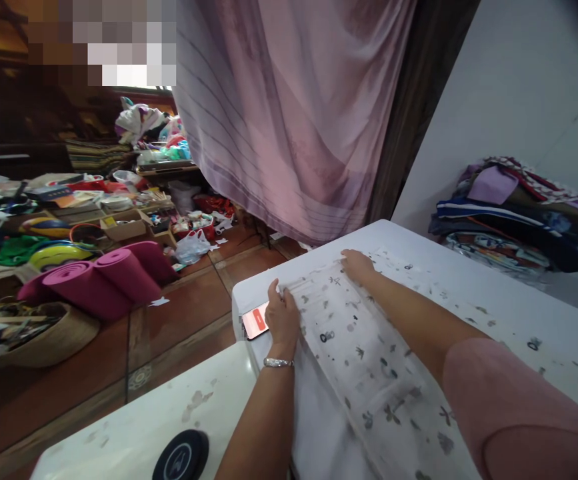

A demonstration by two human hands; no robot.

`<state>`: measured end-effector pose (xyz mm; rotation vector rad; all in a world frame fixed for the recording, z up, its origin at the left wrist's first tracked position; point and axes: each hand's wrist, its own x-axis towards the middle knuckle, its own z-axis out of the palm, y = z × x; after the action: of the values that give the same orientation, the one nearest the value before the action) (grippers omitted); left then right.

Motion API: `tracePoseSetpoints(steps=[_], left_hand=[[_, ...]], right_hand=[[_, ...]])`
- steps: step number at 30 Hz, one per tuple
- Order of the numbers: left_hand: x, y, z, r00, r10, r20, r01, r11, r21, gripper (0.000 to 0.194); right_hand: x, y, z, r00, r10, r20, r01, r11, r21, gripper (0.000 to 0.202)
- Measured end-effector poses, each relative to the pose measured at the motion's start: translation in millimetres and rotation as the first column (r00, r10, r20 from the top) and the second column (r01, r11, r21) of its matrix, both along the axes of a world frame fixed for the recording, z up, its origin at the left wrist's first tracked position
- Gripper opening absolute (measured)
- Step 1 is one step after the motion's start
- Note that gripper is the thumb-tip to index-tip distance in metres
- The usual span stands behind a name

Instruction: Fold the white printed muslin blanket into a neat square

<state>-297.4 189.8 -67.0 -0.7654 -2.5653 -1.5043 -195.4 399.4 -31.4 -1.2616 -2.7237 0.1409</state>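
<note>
A thin white cloth printed with grey-green leaves (363, 347) lies in a long panel over the white-covered table. My left hand (283, 317), with a silver bracelet at the wrist, is closed at the near-left corner of this cloth; its fingertips are partly hidden. Right beside that hand, partly behind it, a phone (255, 323) with a lit screen rests on the table. Farther along the same end of the cloth, my right hand (359, 268) is closed on its edge. More of the leaf print (533, 343) shows beyond my right arm.
A stained white surface (169, 407) with a round black object (181, 457) stands at the lower left. Rolled pink mats (113, 280), a woven basket (49, 333) and clutter cover the tiled floor. A pink curtain (299, 120) hangs behind the table; folded clothes (509, 213) are stacked at right.
</note>
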Motion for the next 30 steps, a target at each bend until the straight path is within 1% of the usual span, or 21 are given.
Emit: tracePoseSetpoints(steps=[2, 5, 7, 10, 13, 16, 19, 21, 23, 25, 26, 28, 30], left_hand=[[-0.8, 0.4, -0.5, 1.0, 0.006, -0.007, -0.006, 1.0, 0.012, 0.04], [-1.7, 0.5, -0.4, 1.0, 0.01, -0.013, -0.009, 0.999, 0.034, 0.04], [-2.4, 0.2, 0.1, 1.0, 0.015, -0.004, -0.015, 0.999, 0.041, 0.04], [-4.0, 0.4, 0.5, 1.0, 0.029, 0.004, -0.029, 0.999, 0.045, 0.041], [-5.7, 1.2, -0.3, 0.999, 0.037, -0.006, -0.037, 0.997, 0.067, 0.042], [-6.8, 1.7, -1.1, 0.999, 0.045, -0.013, -0.044, 0.995, 0.084, 0.043], [-6.8, 1.4, -0.9, 0.999, 0.046, -0.018, -0.045, 0.996, 0.079, 0.043], [-6.6, 1.3, -0.2, 0.999, 0.05, -0.021, -0.048, 0.996, 0.081, 0.043], [-6.8, 1.8, 0.7, 0.999, 0.048, -0.025, -0.046, 0.995, 0.089, 0.044], [-7.4, 3.0, 1.4, 0.998, 0.048, -0.031, -0.045, 0.994, 0.096, 0.045], [-7.8, 3.7, 1.7, 0.998, 0.051, -0.035, -0.047, 0.994, 0.099, 0.046], [-8.5, 5.3, 2.8, 0.997, 0.056, -0.047, -0.051, 0.993, 0.11, 0.046], [-8.9, 6.5, 4.5, 0.997, 0.053, -0.06, -0.045, 0.991, 0.128, 0.046]], right_hand=[[4.5, -8.3, -0.6, 0.999, 0.029, -0.028, -0.029, 1.0, -0.004, 0.04], [13.7, -23.7, -0.1, 0.992, 0.124, -0.036, -0.125, 0.992, -0.031, 0.039], [21.4, -33.5, 0.4, 0.986, 0.158, -0.051, -0.16, 0.986, -0.035, 0.041], [34.0, -44.3, -0.4, 0.986, 0.15, -0.077, -0.152, 0.988, -0.02, 0.049], [40.9, -49.1, -3.3, 0.989, 0.146, -0.004, -0.145, 0.983, -0.111, 0.055], [36.8, -49.4, -4.0, 0.987, 0.152, 0.046, -0.141, 0.973, -0.181, 0.06], [33.6, -51.9, 1.3, 0.988, 0.149, 0.039, -0.139, 0.971, -0.194, 0.06], [44.6, -59.2, 5.9, 0.99, 0.142, 0.005, -0.138, 0.972, -0.19, 0.06], [72.4, -72.5, 8.2, 0.989, 0.133, -0.066, -0.141, 0.979, -0.148, 0.06], [115.7, -90.8, 6.6, 0.986, 0.106, -0.128, -0.12, 0.987, -0.106, 0.06], [140.9, -100.5, 4.5, 0.988, 0.072, -0.139, -0.087, 0.991, -0.103, 0.061], [192.1, -117.9, -1.5, 0.993, -0.057, -0.106, 0.042, 0.99, -0.132, 0.063], [235.4, -128.2, -8.5, 0.968, -0.249, -0.034, 0.241, 0.958, -0.152, 0.066]])
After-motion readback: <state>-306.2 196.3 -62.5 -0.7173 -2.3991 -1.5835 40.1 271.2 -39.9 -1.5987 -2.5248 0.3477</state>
